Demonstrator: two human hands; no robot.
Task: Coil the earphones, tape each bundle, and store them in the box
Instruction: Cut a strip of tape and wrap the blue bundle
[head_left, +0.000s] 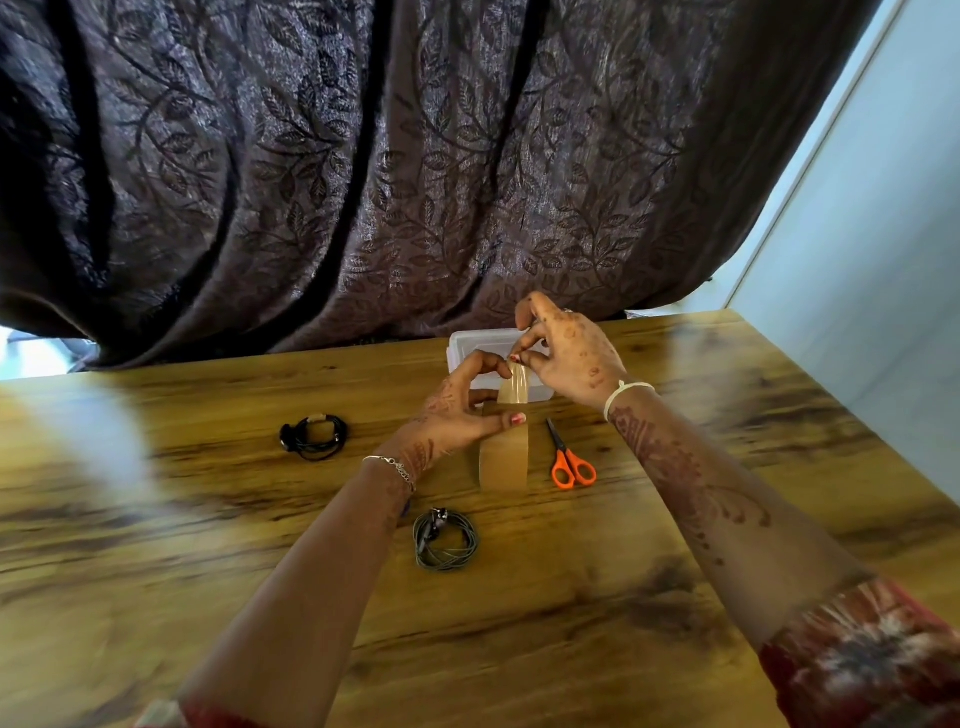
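Tape strip (514, 387) stretched above its roll (504, 462)
My left hand (457, 415) grips the roll, my right hand (571, 353) pinches the strip's end; scissors (569, 460) lie just right, untaped earphone coil (445, 540) nearer me.

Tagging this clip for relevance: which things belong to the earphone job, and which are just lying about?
Job: tape roll, held by left hand, its end pinched by right hand; scissors; black earphone bundle; grey earphone bundle; clear box.
Just there: curtain; table.
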